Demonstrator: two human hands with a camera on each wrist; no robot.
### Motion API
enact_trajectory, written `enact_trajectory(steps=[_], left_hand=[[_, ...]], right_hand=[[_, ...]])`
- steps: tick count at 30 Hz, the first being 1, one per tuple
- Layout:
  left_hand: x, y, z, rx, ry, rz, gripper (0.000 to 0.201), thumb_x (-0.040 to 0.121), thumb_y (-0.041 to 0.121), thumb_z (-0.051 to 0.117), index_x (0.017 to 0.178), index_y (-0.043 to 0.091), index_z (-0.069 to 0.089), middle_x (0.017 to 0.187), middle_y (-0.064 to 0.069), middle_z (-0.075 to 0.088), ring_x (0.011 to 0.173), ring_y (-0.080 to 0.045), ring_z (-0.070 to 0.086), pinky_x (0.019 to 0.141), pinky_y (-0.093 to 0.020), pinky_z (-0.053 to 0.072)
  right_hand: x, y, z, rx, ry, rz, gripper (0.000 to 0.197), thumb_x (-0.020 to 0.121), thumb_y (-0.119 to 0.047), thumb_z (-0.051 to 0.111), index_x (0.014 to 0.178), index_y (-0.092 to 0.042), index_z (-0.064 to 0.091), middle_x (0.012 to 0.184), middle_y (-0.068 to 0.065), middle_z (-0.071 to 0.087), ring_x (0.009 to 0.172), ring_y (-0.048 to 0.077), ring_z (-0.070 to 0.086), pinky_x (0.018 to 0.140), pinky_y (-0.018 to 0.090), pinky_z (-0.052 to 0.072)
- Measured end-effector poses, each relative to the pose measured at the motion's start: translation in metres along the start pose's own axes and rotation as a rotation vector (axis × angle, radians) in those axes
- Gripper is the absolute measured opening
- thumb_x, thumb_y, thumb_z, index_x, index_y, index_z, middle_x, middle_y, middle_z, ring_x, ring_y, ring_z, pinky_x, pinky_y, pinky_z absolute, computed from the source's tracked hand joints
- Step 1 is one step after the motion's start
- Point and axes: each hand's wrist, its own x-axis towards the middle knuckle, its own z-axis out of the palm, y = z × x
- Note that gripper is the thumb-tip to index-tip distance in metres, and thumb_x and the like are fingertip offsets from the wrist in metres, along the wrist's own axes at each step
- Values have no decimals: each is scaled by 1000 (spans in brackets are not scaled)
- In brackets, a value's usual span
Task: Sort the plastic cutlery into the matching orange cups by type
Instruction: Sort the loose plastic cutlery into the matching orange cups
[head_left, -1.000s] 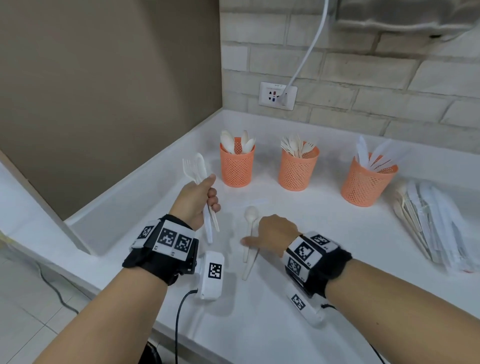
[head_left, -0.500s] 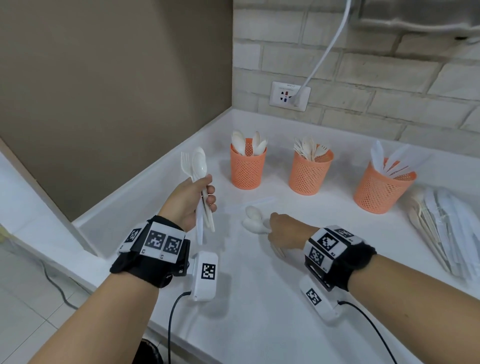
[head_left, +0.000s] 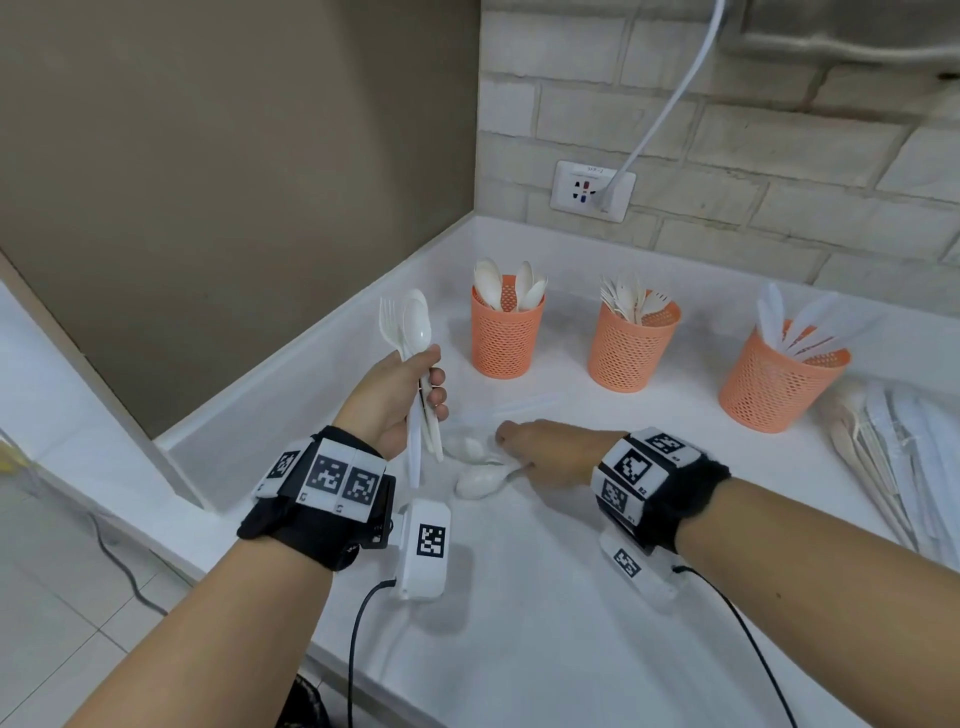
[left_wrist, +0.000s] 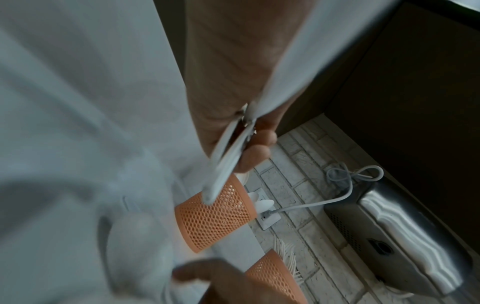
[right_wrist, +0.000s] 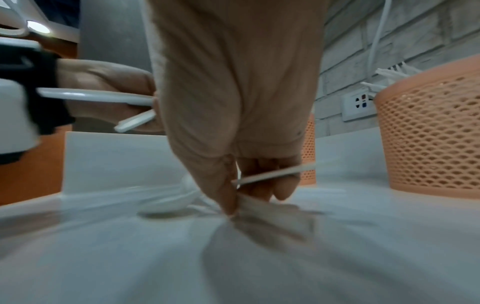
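**Sorting white cutlery at three orange cups**

Pinching a thin white handle (right_wrist: 272, 174), the right hand's fingers (right_wrist: 228, 185) press down at two loose spoons (head_left: 480, 480) on the white tabletop (head_left: 545, 623). Left of it, the left hand (head_left: 395, 400) is clenched round an upright bundle of cutlery (head_left: 410, 332) with a fork and a spoon showing. Farther off stand the spoon cup (head_left: 501, 338), fork cup (head_left: 631, 348) and knife cup (head_left: 774, 389). At far right lies a pile of wrapped cutlery (head_left: 904, 457).
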Motion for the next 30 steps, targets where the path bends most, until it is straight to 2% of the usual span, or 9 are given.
enact_trajectory(steps=[4,8,13,17,19,22,26,28,30], left_hand=[[-3,-1,3,-1,-10,5,16,95,24,50,83,15,46,58,2,41,40,-9,38,41,-21,39],[-5,-3,4,-4,-18,7,20,94,26,51,80,13,48,56,2,43,40,-8,40,43,-21,41],[-7,-8,4,-45,-53,25,17,95,26,50,86,12,50,58,2,45,44,-9,43,47,-21,45],[-6,-13,12,-69,-71,29,10,96,15,48,87,11,48,64,-2,44,44,-9,45,48,-22,48],[-6,-15,17,-77,-59,22,12,96,16,47,86,10,49,64,-2,45,44,-10,46,47,-22,48],[-6,-19,25,-86,-23,9,18,97,23,47,83,11,49,61,-1,45,43,-10,44,46,-22,46],[-6,-28,40,-61,-17,19,22,93,28,54,78,13,49,61,1,41,42,-8,39,46,-19,41],[-6,-34,53,-64,-30,27,24,93,29,54,76,13,51,65,0,42,46,-8,41,47,-18,43],[-6,-39,66,-62,-45,35,25,95,31,50,81,10,55,75,-2,47,61,-12,48,61,-23,49]], right_hand=[[29,1,-9,-47,133,46,63,91,-9,47,146,-10,15,127,18,51,115,35,52,94,44,46],[42,7,-8,-115,165,138,34,92,-5,43,126,-2,43,125,19,50,115,34,50,92,40,42],[38,10,2,-220,207,243,35,95,-11,37,129,-3,40,132,14,42,125,30,38,102,40,35],[21,16,11,-212,248,198,29,94,-8,36,122,-1,40,123,16,51,113,32,51,88,37,39],[12,21,12,-104,226,150,27,93,-5,36,119,-1,38,117,18,54,101,33,55,76,36,38],[-1,25,8,120,207,156,25,93,-4,36,118,-1,38,111,20,53,81,28,49,68,33,37],[-21,25,-6,494,305,153,6,95,-9,36,100,-6,34,74,8,51,53,19,52,47,27,41],[-31,22,-13,605,400,90,9,95,-10,36,98,-7,29,69,3,43,53,14,44,46,24,34],[-39,20,-15,658,519,39,9,95,-7,36,99,-7,29,69,-1,38,56,10,38,47,20,28]])
